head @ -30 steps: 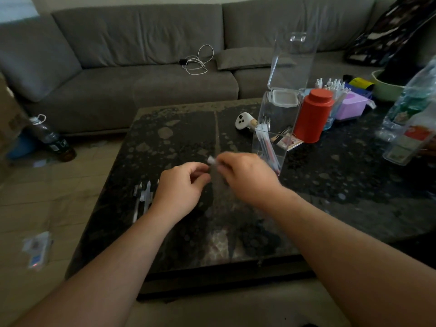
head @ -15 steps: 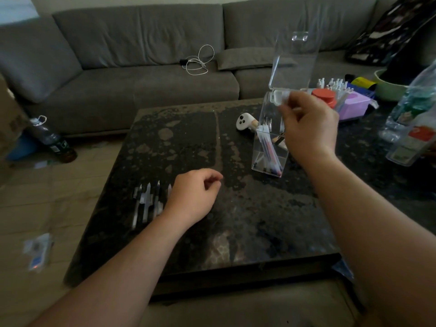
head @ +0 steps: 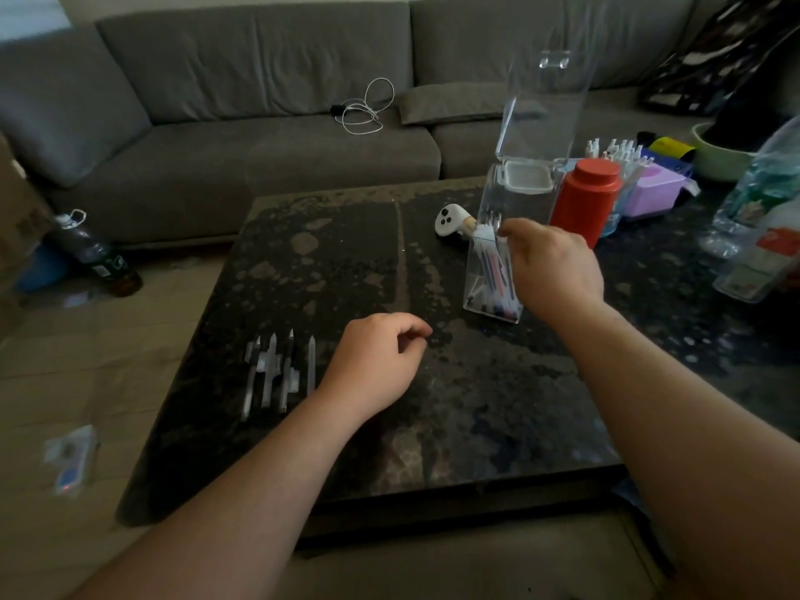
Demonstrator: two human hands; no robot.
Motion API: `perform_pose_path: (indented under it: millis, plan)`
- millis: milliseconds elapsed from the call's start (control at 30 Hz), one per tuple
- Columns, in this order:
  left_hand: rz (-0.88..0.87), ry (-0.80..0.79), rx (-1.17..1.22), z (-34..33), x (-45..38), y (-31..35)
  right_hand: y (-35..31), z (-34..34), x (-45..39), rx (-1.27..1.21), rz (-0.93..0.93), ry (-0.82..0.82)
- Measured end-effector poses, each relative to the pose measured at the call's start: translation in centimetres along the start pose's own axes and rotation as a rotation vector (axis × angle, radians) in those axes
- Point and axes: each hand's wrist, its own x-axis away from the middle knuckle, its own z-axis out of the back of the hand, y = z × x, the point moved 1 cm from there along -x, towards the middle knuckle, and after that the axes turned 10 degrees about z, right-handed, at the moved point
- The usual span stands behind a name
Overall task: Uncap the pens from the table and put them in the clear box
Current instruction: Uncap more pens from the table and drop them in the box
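Note:
The clear box (head: 491,197) stands on the dark stone table (head: 346,262) with its lid (head: 545,101) swung upright. Several pens (head: 493,275) stand inside it. My right hand (head: 552,268) hangs just in front of the box's near wall, fingers loosely curled, with no pen seen in it. My left hand (head: 376,361) hovers over the table's middle with thumb and forefinger pinched together as on a small pen cap, which is barely visible. Several capped pens (head: 281,374) lie in a row left of that hand, with loose caps among them.
A white game controller (head: 450,220) lies left of the box. A red canister (head: 588,201), a purple container (head: 653,192) and plastic bottles (head: 762,218) crowd the right side. A grey sofa (head: 259,145) runs behind the table. A bottle (head: 93,253) stands on the floor at left.
The hands pulled apart at a pen. My right hand rose to the box's opening, then dropped in front of the box without the pen. My left hand stayed pinched, exposing the row of pens.

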Motion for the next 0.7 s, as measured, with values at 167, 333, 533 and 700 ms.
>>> perform_pose_path:
  millis: [167,333,533,700]
  plan:
    - [0.005,-0.011,-0.003,-0.4,0.0,0.3,0.4,-0.2,0.1,-0.020,-0.004,-0.090]
    - [0.028,-0.013,-0.003,-0.1,0.1,0.2,-0.2,0.2,0.7,0.022,-0.016,0.008]
    - [0.104,-0.025,-0.044,0.9,0.0,-1.0,-3.6,0.1,1.8,-0.002,0.118,0.103]
    - [0.231,0.036,-0.107,4.2,-0.8,-3.4,-8.0,-3.5,4.2,-0.066,0.268,-0.117]
